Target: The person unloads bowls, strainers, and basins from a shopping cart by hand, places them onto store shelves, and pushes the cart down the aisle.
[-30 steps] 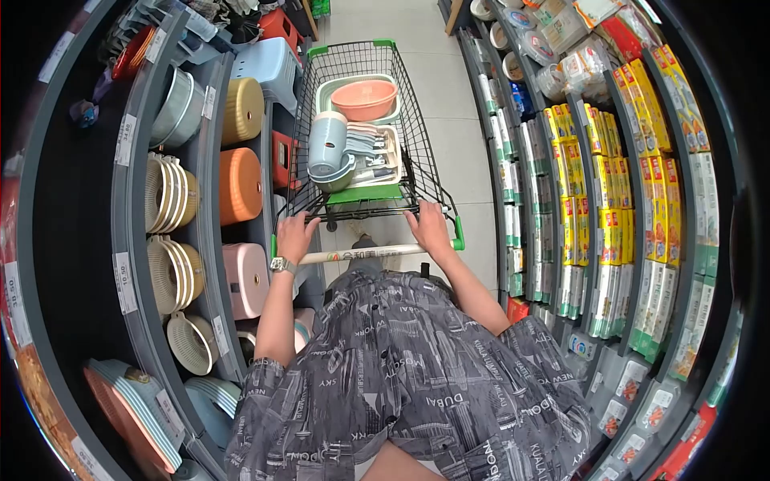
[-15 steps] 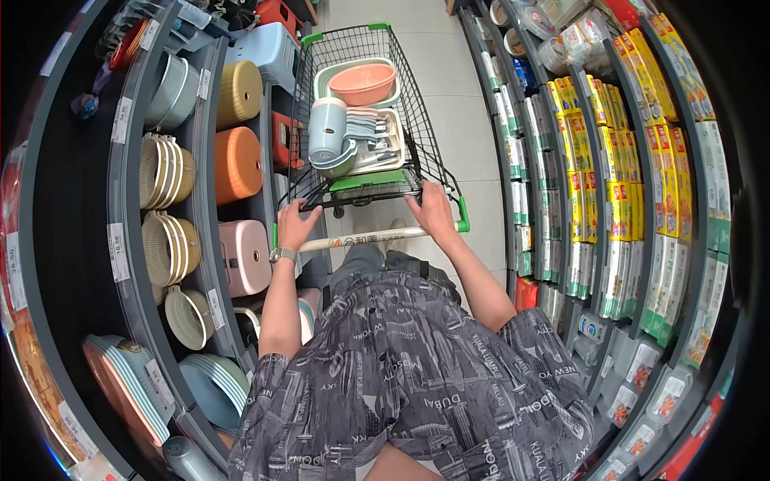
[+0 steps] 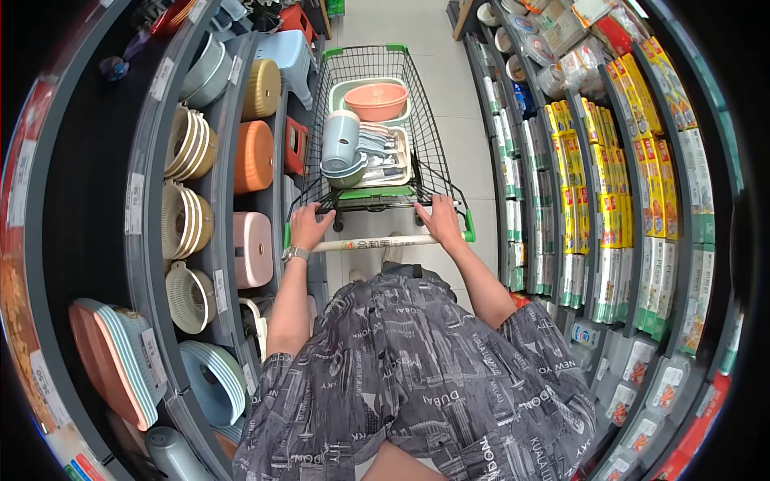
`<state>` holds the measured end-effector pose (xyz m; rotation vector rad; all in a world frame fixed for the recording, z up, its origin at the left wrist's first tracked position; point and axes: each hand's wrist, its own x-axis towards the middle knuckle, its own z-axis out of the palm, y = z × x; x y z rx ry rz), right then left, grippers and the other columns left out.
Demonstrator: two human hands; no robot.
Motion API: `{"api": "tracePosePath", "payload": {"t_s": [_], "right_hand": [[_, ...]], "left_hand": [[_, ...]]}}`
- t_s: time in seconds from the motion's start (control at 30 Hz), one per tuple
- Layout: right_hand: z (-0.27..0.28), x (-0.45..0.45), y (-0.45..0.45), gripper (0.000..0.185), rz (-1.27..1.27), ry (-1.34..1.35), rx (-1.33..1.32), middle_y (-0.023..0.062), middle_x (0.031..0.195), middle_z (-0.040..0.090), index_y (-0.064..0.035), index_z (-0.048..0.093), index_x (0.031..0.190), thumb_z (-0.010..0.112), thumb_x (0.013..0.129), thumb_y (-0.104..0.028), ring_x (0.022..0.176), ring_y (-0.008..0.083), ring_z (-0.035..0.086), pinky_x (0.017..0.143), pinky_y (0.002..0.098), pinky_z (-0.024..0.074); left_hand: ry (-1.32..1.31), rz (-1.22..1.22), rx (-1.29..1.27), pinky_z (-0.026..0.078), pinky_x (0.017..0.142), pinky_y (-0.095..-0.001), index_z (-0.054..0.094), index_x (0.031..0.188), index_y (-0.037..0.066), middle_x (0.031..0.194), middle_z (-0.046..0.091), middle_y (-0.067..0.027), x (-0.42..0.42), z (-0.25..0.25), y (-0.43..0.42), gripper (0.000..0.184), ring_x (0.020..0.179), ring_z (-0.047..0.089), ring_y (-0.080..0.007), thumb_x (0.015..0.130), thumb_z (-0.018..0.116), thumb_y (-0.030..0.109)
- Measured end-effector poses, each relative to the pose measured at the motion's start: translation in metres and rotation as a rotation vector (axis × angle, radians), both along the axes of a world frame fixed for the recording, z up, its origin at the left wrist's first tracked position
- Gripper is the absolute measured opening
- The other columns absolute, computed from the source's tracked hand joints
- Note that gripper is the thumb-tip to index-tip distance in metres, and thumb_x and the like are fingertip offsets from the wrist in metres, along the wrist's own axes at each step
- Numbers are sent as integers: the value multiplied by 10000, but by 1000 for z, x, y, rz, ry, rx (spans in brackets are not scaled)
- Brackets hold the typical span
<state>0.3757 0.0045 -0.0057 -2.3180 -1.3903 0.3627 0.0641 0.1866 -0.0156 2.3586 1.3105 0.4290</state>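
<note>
A shopping cart [image 3: 442, 120] with a black wire basket and green corners stands before me. Across its near end runs a pale handle [image 3: 377, 243]. My left hand [image 3: 308, 228], a watch [image 3: 296, 254] at its wrist, rests its palm on the handle's left end, thumb and fingers stretched forward and apart. On the right end lies my right hand [image 3: 442, 221], likewise open with fingers reaching past the bar. The basket carries a salmon-coloured basin [image 3: 377, 102], a pale green tub [image 3: 340, 94], a light-blue container [image 3: 341, 138] and a cream tray [image 3: 403, 164] with cutlery-like pieces.
Shelves on the left hold stacked strainers [image 3: 180, 224], an orange stool-like item [image 3: 254, 156], a pink bin [image 3: 253, 250] and blue basins [image 3: 210, 385]. Yellow boxes [image 3: 613, 164] line the right shelves. Tiled floor [image 3: 461, 104] stretches along the aisle ahead.
The cart and both hands sit slightly lower and further right in view. The left shelves have shifted rightward in the picture. Both hands stay on the handle.
</note>
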Motion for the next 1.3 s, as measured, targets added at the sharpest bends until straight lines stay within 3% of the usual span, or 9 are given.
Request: {"api": "tracePosePath", "payload": {"t_s": [0.17, 0.2, 0.33, 0.6, 0.77, 0.83, 0.97, 1.1, 1.3], "right_hand": [[-4, -6, -11, 434, -26, -86, 149, 219, 1029, 595, 51, 599, 997, 684, 915, -367, 1023, 395, 544, 869, 479, 481], [-2, -8, -13, 333, -45, -108, 219, 206, 985, 591, 35, 590, 950, 706, 896, -272, 991, 394, 546, 848, 483, 477], [4, -14, -26, 188, -102, -125, 330, 188, 949, 605, 23, 601, 939, 671, 890, -144, 975, 385, 560, 850, 477, 474], [5, -30, -42, 176, -130, -175, 358, 185, 1015, 576, 13, 573, 1018, 642, 898, -98, 1014, 386, 541, 874, 479, 469], [4, -39, -53, 156, -132, -198, 367, 184, 990, 562, 9, 582, 987, 640, 895, -104, 1003, 381, 539, 868, 480, 471], [0, -42, -57, 143, -103, -166, 267, 185, 989, 560, 6, 587, 961, 639, 897, -111, 1006, 383, 536, 871, 476, 473], [4, -49, -65, 149, -142, -171, 300, 181, 987, 562, 2, 595, 930, 623, 922, -144, 1003, 375, 538, 873, 474, 475], [4, -58, -75, 160, -132, -133, 247, 201, 982, 556, 4, 587, 926, 625, 929, -151, 1015, 387, 529, 882, 474, 467], [-2, -70, -90, 181, -117, -212, 290, 208, 1015, 570, 11, 595, 963, 616, 942, -168, 1022, 393, 530, 906, 484, 454]], "left_hand": [[41, -3, -43, 432, 962, -450, 668, 1069, 14, 976, 689, -169, -7, -3, -8, 517, 1005, 617, -355, 871, 690, 491], [34, -10, -20, 434, 953, -453, 672, 1060, 13, 956, 690, -168, -8, -1, -10, 518, 990, 619, -354, 869, 690, 494], [6, 13, -31, 447, 915, -465, 676, 1019, 4, 929, 686, -175, -11, 3, -20, 480, 961, 613, -362, 880, 686, 463], [-188, 74, 226, 448, 885, -475, 611, 972, 11, 965, 632, -171, -23, 10, -42, 217, 983, 567, -373, 943, 630, 225], [-226, 57, 261, 443, 867, -478, 592, 910, 29, 913, 610, -157, -32, 14, -52, 168, 946, 558, -366, 930, 626, 192], [-108, -33, 145, 452, 854, -477, 599, 894, 18, 930, 598, -166, -39, 6, -54, 156, 949, 556, -359, 898, 627, 171], [-181, 42, 255, 446, 856, -483, 604, 860, 39, 877, 616, -133, -41, 11, -67, 139, 918, 571, -351, 888, 629, 172], [-132, -10, 147, 442, 857, -482, 594, 886, 34, 901, 598, -140, -52, 9, -75, 154, 945, 556, -349, 882, 641, 181], [-164, 21, 229, 453, 843, -469, 605, 876, 33, 908, 608, -134, -64, 12, -87, 147, 941, 563, -347, 881, 658, 169]]}}
